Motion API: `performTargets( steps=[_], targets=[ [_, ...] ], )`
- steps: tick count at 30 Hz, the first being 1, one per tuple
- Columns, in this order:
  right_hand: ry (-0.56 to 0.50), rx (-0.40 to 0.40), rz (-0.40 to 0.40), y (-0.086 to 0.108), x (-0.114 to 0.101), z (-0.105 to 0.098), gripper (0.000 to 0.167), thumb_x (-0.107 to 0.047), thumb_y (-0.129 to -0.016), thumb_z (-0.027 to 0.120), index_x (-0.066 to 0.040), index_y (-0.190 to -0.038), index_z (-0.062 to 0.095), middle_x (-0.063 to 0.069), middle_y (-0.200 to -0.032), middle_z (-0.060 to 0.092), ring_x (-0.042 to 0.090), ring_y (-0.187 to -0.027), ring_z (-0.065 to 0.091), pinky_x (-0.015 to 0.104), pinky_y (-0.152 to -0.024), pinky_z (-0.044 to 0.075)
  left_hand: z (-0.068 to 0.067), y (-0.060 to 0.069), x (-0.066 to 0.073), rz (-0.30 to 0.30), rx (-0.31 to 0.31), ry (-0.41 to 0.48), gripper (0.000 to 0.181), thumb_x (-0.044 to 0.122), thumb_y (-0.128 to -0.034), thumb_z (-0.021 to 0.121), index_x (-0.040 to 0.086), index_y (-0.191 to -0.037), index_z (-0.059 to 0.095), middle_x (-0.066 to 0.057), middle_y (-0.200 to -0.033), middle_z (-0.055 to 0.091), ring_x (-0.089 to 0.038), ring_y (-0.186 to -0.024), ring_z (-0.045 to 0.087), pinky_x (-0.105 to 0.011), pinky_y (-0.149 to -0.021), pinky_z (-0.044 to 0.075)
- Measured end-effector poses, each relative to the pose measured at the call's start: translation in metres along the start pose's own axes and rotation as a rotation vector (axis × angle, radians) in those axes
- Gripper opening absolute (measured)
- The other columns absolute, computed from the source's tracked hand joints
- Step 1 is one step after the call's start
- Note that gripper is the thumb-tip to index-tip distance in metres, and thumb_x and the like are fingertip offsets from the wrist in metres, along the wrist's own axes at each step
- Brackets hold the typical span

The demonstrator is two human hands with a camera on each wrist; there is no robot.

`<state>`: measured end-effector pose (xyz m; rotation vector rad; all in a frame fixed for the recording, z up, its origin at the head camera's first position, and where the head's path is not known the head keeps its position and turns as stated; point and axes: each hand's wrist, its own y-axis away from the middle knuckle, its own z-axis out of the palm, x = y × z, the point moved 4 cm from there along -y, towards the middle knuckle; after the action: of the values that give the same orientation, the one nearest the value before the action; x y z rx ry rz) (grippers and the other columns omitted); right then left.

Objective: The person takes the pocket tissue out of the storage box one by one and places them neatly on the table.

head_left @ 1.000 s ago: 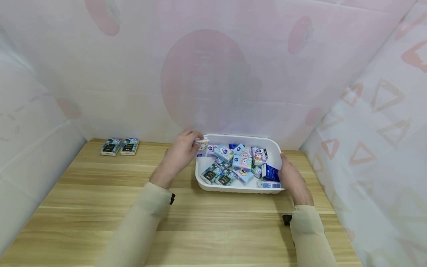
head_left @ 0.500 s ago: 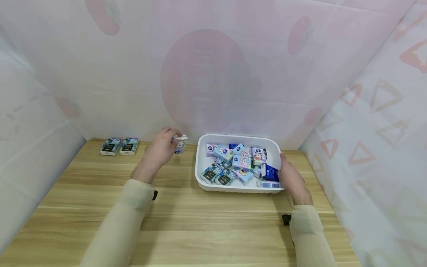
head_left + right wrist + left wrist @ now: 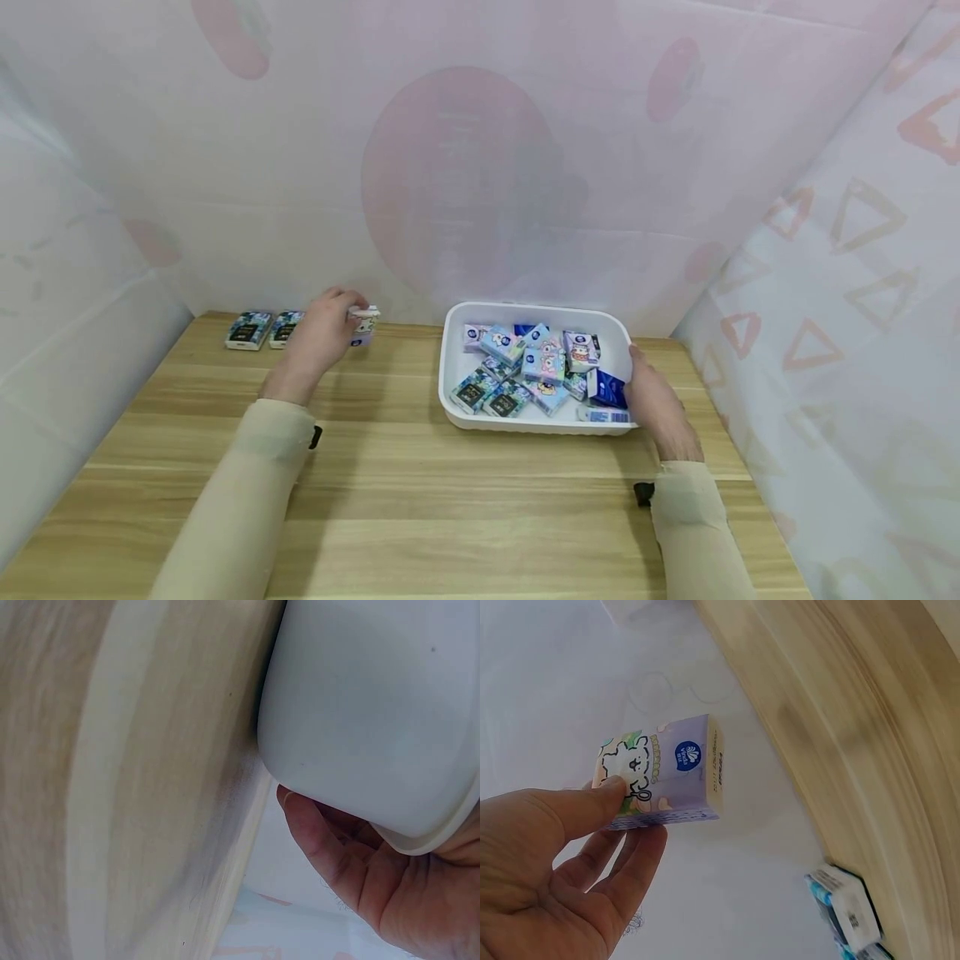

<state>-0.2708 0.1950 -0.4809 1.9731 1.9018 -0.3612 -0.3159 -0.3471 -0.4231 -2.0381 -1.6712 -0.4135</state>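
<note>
Pinching a purple packet, left hand hovers while right hand grips white tub.

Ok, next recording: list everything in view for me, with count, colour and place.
Held pack: one, purple with cartoon print, between left thumb and fingers
Bin: one, white, on the table, right of centre
Packs in the bin: more than ten, purple, blue, teal-and-black; overlap hides exact count
Packs at back left: two, teal-and-black, on the table by the wall
Table: one, light wood-grain, beneath everything
Walls: three, whitish, printed, behind and both sides
Wrist pieces: two, black, at the cuffs
Sleeves: two, beige, on both arms
Hands: two; left on held pack, right gripping bin's right end
</note>
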Motion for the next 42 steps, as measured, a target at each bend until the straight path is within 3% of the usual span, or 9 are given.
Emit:
performTargets(
  steps=[11, 21, 25, 33, 42],
  targets=[
    [0.012, -0.004, 0.006, 0.000, 0.000, 0.001, 0.077, 0.002, -0.113, 0.044, 0.008, -0.183, 0.014, 0.046, -0.170, 0.051, 0.060, -0.140, 0.069, 0.077, -0.120, 0.058, -0.009, 0.002, -0.041, -0.072, -0.019, -0.022, 0.033, -0.007, -0.1137, 0.059, -0.003, -0.146, 0.068, -0.036, -0.152, 0.062, -0.056, -0.130, 0.070, -0.069, -0.105, 0.063],
    [0.013, 0.024, -0.017, 0.000, -0.001, 0.001, 0.078, 0.005, -0.108, 0.047, 0.012, -0.181, 0.019, 0.049, -0.162, 0.056, 0.055, -0.125, 0.074, 0.074, -0.111, 0.063, -0.016, 0.007, -0.064, -0.106, -0.073, -0.034, 0.036, -0.012, -0.1117, 0.061, -0.005, -0.147, 0.068, -0.038, -0.147, 0.064, -0.060, -0.136, 0.066, -0.074, -0.113, 0.061],
    [0.018, 0.028, -0.022, 0.000, -0.002, 0.000, 0.078, 0.005, -0.108, 0.047, 0.012, -0.181, 0.019, 0.050, -0.161, 0.057, 0.054, -0.123, 0.074, 0.073, -0.110, 0.063, -0.017, 0.008, -0.074, -0.109, -0.086, -0.043, 0.036, -0.012, -0.1117, 0.062, -0.006, -0.147, 0.068, -0.038, -0.144, 0.065, -0.059, -0.133, 0.066, -0.073, -0.110, 0.061],
    [0.034, 0.034, -0.036, 0.000, -0.001, 0.000, 0.077, 0.005, -0.108, 0.047, 0.014, -0.179, 0.021, 0.050, -0.159, 0.057, 0.056, -0.127, 0.074, 0.074, -0.113, 0.062, -0.013, 0.004, -0.084, -0.117, -0.088, -0.059, 0.042, -0.013, -0.1121, 0.052, -0.005, -0.152, 0.064, -0.041, -0.150, 0.062, -0.062, -0.138, 0.065, -0.073, -0.110, 0.061],
    [0.033, 0.023, -0.018, 0.000, -0.001, 0.001, 0.077, 0.005, -0.109, 0.047, 0.013, -0.180, 0.018, 0.049, -0.163, 0.054, 0.059, -0.133, 0.073, 0.074, -0.114, 0.062, 0.000, -0.001, -0.088, -0.121, -0.088, -0.097, 0.048, -0.009, -0.1127, 0.059, -0.009, -0.160, 0.058, -0.042, -0.162, 0.054, -0.064, -0.150, 0.058, -0.076, -0.124, 0.055]
  ],
)
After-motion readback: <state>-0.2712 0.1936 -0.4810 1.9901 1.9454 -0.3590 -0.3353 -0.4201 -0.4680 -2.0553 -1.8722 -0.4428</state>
